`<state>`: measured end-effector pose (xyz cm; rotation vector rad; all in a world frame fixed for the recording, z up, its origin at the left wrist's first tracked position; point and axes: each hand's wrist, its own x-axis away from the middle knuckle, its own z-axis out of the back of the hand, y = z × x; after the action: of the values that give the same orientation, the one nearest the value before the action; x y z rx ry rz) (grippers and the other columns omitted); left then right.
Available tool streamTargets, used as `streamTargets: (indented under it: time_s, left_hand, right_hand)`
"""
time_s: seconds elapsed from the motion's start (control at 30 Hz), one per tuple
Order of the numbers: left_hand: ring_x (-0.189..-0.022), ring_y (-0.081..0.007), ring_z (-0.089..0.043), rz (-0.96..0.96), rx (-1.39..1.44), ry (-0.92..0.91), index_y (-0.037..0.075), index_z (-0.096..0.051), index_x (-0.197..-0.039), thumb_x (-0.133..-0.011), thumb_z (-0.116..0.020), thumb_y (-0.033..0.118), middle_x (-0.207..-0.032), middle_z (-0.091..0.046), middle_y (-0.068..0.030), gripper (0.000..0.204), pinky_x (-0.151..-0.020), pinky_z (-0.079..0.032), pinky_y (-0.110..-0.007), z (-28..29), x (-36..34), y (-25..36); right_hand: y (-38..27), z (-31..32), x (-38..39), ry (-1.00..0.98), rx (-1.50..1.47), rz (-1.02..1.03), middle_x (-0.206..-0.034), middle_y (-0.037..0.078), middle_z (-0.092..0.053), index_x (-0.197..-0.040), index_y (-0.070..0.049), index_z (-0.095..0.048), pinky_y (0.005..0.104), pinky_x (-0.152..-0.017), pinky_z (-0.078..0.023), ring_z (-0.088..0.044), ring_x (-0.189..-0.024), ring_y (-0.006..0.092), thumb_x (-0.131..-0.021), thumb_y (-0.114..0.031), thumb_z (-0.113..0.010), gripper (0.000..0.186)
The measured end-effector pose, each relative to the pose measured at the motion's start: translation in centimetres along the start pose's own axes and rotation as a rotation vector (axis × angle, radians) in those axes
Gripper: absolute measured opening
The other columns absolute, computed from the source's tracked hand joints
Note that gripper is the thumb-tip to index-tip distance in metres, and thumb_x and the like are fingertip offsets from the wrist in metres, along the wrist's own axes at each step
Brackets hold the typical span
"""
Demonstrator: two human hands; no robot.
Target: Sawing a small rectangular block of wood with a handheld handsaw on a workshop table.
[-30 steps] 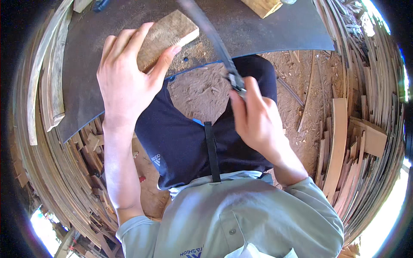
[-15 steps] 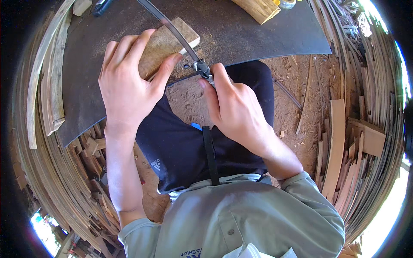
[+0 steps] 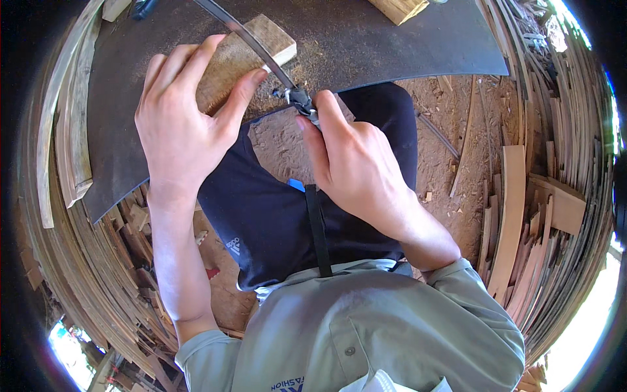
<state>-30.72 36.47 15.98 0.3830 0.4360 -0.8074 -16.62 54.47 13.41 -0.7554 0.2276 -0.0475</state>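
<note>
A pale block of wood (image 3: 225,77) lies on the dark sheet-topped work surface. My left hand (image 3: 186,108) grips it, fingers over its far left side and thumb along the near edge close to its right end. Across the block slants a hacksaw (image 3: 261,52), seen from above as a narrow metal bar; the cutting edge is hidden beneath. My right hand (image 3: 359,153) is closed around the saw's handle, just past the near edge of the surface. A small wing nut (image 3: 276,93) sticks out beside the handle end. Fine sawdust (image 3: 310,55) is scattered around the block.
A thick piece of timber (image 3: 400,8) lies at the far edge of the dark surface (image 3: 418,55). Long boards (image 3: 62,124) rest at its left. Stacked wood strips (image 3: 516,215) line both sides. My legs (image 3: 261,225) are beneath the saw handle.
The saw has been drawn back slightly toward me across the block. My left hand keeps its hold on the block. The whole view has shifted a little.
</note>
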Motion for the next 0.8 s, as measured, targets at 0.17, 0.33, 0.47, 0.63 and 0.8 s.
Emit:
streamTargets:
  time_s: [0.17,0.33,0.47,0.63,0.8]
  left_hand:
    - [-0.104,-0.0284,-0.067,-0.034,0.015,-0.005,0.004,-0.074,-0.130,-0.092,-0.086,0.031,-0.114,-0.074,-0.0085,0.048,-0.090,-0.055,-0.042,-0.1,0.2,-0.5]
    - [-0.104,-0.0282,-0.067,-0.016,0.024,-0.006,0.004,-0.074,-0.131,-0.092,-0.086,0.030,-0.115,-0.074,-0.0084,0.048,-0.090,-0.055,-0.042,0.1,0.2,-0.3]
    - [-0.104,-0.0280,-0.067,-0.028,0.029,-0.002,0.004,-0.074,-0.132,-0.091,-0.086,0.027,-0.115,-0.074,-0.0084,0.048,-0.090,-0.055,-0.042,0.0,0.2,-0.3]
    - [-0.101,-0.0273,-0.068,-0.041,0.026,0.027,0.005,-0.075,-0.128,-0.088,-0.088,0.031,-0.112,-0.074,-0.0064,0.049,-0.087,-0.057,-0.041,-0.2,0.1,-0.6]
    - [-0.096,-0.0269,-0.069,-0.072,-0.006,0.080,0.007,-0.077,-0.123,-0.086,-0.089,0.039,-0.108,-0.075,-0.0043,0.051,-0.081,-0.058,-0.041,-0.4,0.2,-0.6]
  right_hand:
    - [-0.2,0.2,-0.4,-0.001,0.002,-0.010,-0.069,0.024,-0.061,-0.104,0.000,-0.048,0.0527,-0.051,-0.046,-0.065,-0.062,0.0461,-0.107,-0.014,-0.064,0.022]
    - [-0.6,0.1,-0.9,0.000,0.039,-0.010,-0.067,0.023,-0.062,-0.104,0.000,-0.049,0.0514,-0.050,-0.048,-0.066,-0.059,0.0449,-0.107,-0.015,-0.065,0.022]
    - [-0.7,-0.1,-1.0,0.014,0.071,0.002,-0.064,0.022,-0.062,-0.103,0.000,-0.050,0.0501,-0.049,-0.048,-0.066,-0.057,0.0435,-0.107,-0.015,-0.065,0.022]
    - [-0.9,-0.2,-1.2,0.024,0.085,0.012,-0.063,0.021,-0.062,-0.102,0.000,-0.049,0.0490,-0.048,-0.048,-0.066,-0.056,0.0422,-0.107,-0.015,-0.066,0.022]
    - [-1.1,-0.4,-1.2,0.029,0.146,-0.001,-0.063,0.020,-0.063,-0.103,-0.001,-0.049,0.0483,-0.046,-0.049,-0.066,-0.054,0.0407,-0.108,-0.016,-0.065,0.023]
